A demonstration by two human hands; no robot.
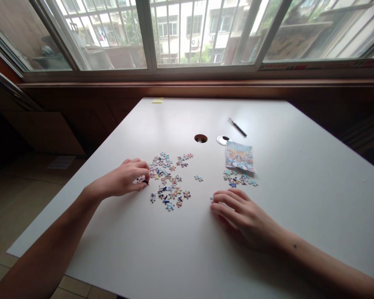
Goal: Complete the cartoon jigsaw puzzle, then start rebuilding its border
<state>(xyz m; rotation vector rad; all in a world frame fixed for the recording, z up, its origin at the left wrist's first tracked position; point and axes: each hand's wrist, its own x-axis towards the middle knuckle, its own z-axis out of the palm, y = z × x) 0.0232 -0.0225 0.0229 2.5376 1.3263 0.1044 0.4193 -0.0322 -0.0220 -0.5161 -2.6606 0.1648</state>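
Note:
Many small jigsaw puzzle pieces (171, 191) lie in a loose heap left of the table's middle. At the heap's left edge my left hand (121, 178) has its thumb and forefinger closed on a dark puzzle piece (145, 182), with more pieces partly hidden under the fingers. My right hand (243, 214) rests low over the table to the right, fingers curled together. A light blue puzzle piece (211, 199) peeks out at its fingertips. Between the hands lies a small joined bit of puzzle (198, 178). Just beyond my right hand is a group of blue-green pieces (238, 178).
A printed puzzle bag (239, 157) lies behind the blue-green pieces on the white table (180, 257). Farther back are a round cable hole (201, 138), its metal cover (223, 140) and a dark pen (237, 127). A yellow sticky note (157, 100) marks the far edge, below the window.

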